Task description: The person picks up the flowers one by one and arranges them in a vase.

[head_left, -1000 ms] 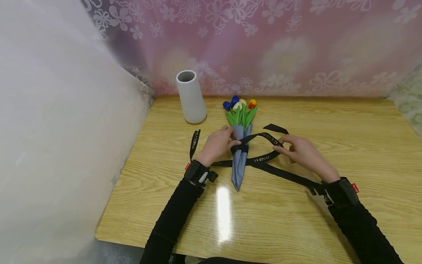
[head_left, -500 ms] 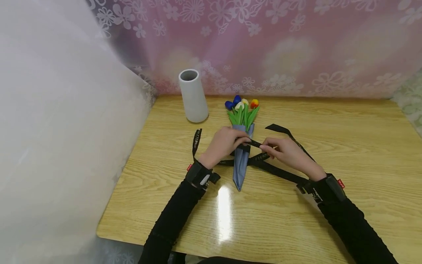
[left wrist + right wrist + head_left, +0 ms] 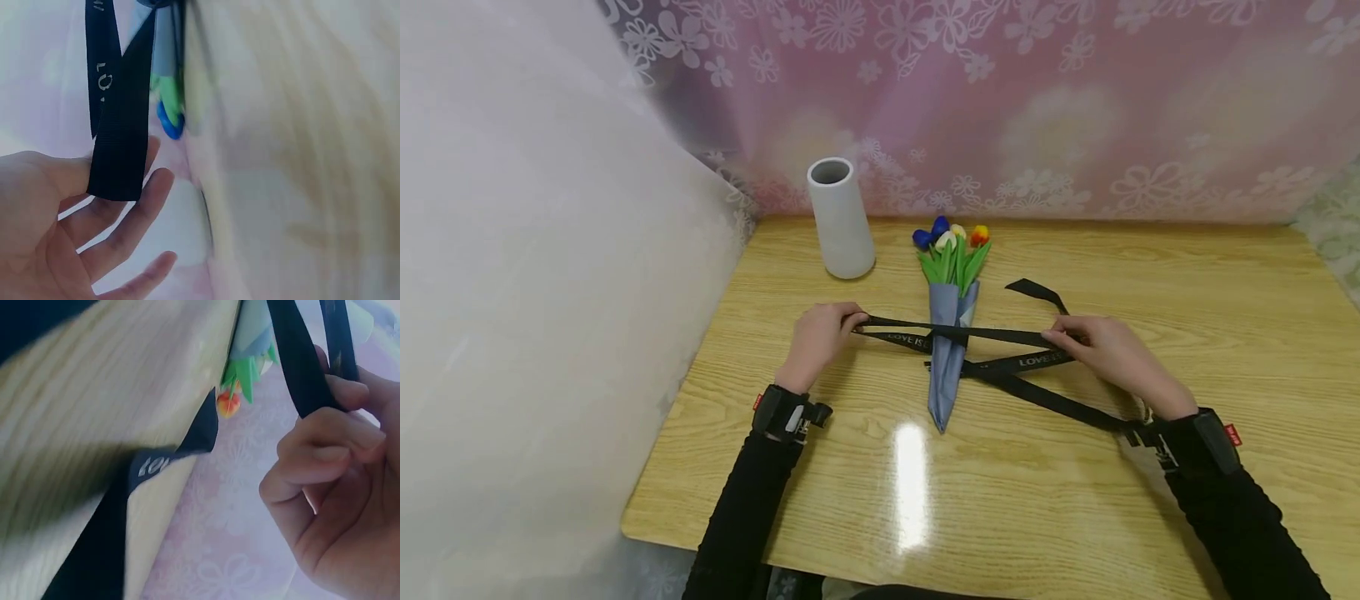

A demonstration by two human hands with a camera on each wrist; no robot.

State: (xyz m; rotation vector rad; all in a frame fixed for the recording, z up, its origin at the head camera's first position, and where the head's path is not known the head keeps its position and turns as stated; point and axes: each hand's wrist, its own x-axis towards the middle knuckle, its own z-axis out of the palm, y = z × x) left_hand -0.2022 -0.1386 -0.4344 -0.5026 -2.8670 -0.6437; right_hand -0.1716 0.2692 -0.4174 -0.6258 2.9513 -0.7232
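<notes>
A small bouquet of artificial tulips (image 3: 951, 250), blue, white and orange-red, lies in blue-grey wrapping paper (image 3: 945, 392) on the table. Black lettered ribbon (image 3: 1007, 336) crosses the wrap and spreads to both sides. Left of the bouquet, my left hand (image 3: 820, 340) pinches a ribbon loop, its other fingers spread in the left wrist view, where the folded ribbon (image 3: 122, 150) shows by the thumb. On the right, my right hand (image 3: 1108, 354) pinches another loop between thumb and curled fingers; both strands of that ribbon (image 3: 300, 369) show in the right wrist view. The knot area is partly covered by ribbon.
A white vase (image 3: 841, 229) stands upright behind and left of the bouquet. One loose ribbon tail (image 3: 1033, 290) lies on the wooden table (image 3: 1037, 500) behind my right hand; another runs toward the right wrist. A pink floral curtain (image 3: 1000, 108) hangs along the table's back edge.
My hands have come together over the wrap, then moved apart. The left has drawn a ribbon loop out to the left, the right one to the right. Bouquet and vase stay put.
</notes>
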